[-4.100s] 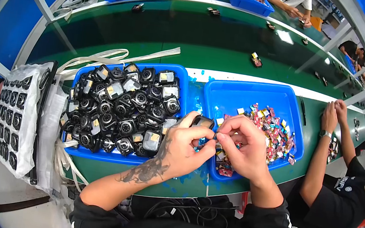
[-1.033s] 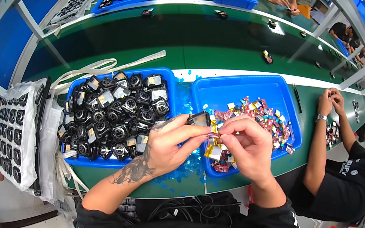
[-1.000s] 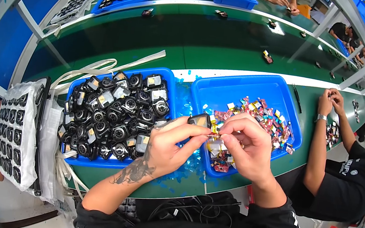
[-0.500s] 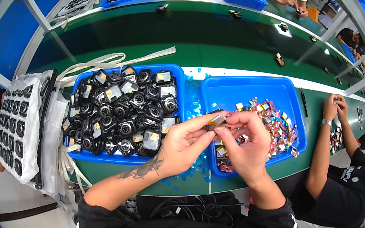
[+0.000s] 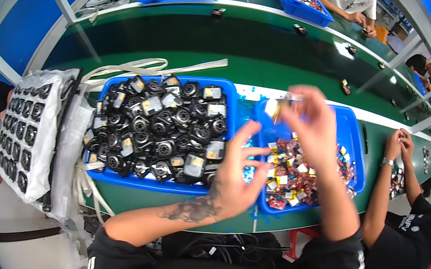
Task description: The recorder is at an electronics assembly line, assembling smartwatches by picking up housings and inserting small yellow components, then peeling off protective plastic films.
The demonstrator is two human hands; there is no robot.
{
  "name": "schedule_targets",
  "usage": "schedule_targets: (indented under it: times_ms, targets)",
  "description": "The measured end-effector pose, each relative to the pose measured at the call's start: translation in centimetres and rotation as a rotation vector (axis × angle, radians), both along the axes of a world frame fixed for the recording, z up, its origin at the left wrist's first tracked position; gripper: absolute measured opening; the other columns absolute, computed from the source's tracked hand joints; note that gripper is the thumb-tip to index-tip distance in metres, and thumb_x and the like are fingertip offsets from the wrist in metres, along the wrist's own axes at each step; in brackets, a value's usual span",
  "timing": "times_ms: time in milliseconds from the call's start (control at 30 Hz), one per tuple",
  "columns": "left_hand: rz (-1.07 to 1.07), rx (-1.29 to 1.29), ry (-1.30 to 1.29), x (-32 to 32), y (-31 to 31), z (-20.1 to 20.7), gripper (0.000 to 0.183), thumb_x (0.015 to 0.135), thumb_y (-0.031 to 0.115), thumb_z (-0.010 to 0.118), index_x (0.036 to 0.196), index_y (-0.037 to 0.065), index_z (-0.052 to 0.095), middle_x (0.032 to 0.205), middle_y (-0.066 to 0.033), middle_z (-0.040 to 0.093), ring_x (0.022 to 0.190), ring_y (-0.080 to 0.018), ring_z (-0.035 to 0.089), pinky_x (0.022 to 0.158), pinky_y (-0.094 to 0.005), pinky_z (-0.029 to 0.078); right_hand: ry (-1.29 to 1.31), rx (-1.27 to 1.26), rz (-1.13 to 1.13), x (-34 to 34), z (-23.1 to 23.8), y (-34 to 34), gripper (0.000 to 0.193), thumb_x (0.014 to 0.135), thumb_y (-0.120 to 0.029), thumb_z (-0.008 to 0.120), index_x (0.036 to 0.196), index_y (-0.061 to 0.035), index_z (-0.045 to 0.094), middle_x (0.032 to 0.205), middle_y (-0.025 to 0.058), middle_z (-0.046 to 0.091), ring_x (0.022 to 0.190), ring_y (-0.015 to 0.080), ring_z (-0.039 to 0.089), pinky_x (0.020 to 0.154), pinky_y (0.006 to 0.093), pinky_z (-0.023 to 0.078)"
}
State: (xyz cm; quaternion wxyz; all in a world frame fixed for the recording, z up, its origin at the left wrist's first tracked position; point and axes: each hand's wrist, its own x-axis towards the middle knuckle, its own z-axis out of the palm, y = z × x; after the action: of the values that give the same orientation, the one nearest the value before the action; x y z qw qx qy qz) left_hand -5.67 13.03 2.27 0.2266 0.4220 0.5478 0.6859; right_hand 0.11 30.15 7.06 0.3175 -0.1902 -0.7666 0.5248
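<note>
My right hand [image 5: 314, 121] is raised over the far left corner of a blue tray [image 5: 343, 129]. Its fingers pinch a small watch part [image 5: 272, 108] with a pale face and a yellowish edge, smeared by motion. My left hand [image 5: 239, 179] is held with its fingers apart and nothing in it, between this tray and a second blue tray [image 5: 233, 112] to its left. Below my right hand lies a heap of small red, yellow and white electronic parts [image 5: 289, 180]. The left tray is piled with black watch bodies [image 5: 162, 121], some showing round backs, others pale squarish insides.
A green conveyor belt [image 5: 228, 43] carrying scattered small parts runs beyond the trays. White straps [image 5: 192, 65] lie behind the left tray. At left stands a white padded tray [image 5: 41, 137] of watch pieces. Dark tweezers [image 5: 364, 136] and a co-worker's hands [image 5: 401, 143] are at right.
My hands have separated. The right one has moved up and away with the small watch part, while the left has let go and spread its fingers. The whole view has shifted slightly.
</note>
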Motion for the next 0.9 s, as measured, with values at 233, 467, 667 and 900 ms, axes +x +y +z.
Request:
schedule_targets:
  times_ms: [233,467,667,900]
  targets:
    - [-0.055,0.453,1.223,0.6,-0.5,-0.7,0.049,0.076,0.012,0.076,0.121,0.015,0.055,0.115,-0.0164,0.063,0.079,-0.0186,0.061,0.064,-0.0306,0.051,-0.484,0.298,-0.224,-9.9,-8.0,15.0,0.042,0.068,-0.022,0.083,0.097,0.0021,0.065,0.089,0.0173,0.071,0.087,0.0264,0.069,0.080,0.0347,0.053]
    - [-0.065,0.450,1.250,0.0,-1.0,-0.6,0.044,0.079,0.013,0.071,0.119,0.014,0.055,0.114,-0.0170,0.064,0.082,-0.0216,0.063,0.070,-0.0323,0.052,-0.214,0.717,-0.046,-8.6,-3.3,7.9,0.028,0.073,-0.023,0.077,0.097,-0.0083,0.071,0.095,0.0169,0.065,0.099,0.0344,0.062,0.087,0.0425,0.050]
    - [0.035,0.557,1.077,-0.3,-1.5,-1.2,0.048,0.072,0.007,0.074,0.116,0.011,0.054,0.104,-0.0151,0.063,0.085,-0.0248,0.062,0.069,-0.0361,0.050,-0.287,0.889,0.604,-7.0,-2.9,-2.2,0.042,0.077,-0.029,0.076,0.108,-0.0032,0.063,0.106,0.0123,0.059,0.101,0.0315,0.057,0.085,0.0416,0.049]
    - [0.583,0.272,-0.059,-1.2,-0.1,0.3,0.040,0.098,0.022,0.046,0.131,0.001,0.037,0.112,-0.0068,0.044,0.089,-0.0131,0.041,0.078,-0.0274,0.037,0.116,0.694,0.313,-3.8,-0.8,-2.9,0.028,0.077,-0.023,0.076,0.092,-0.0047,0.062,0.088,0.0101,0.061,0.086,0.0309,0.061,0.075,0.0405,0.050]
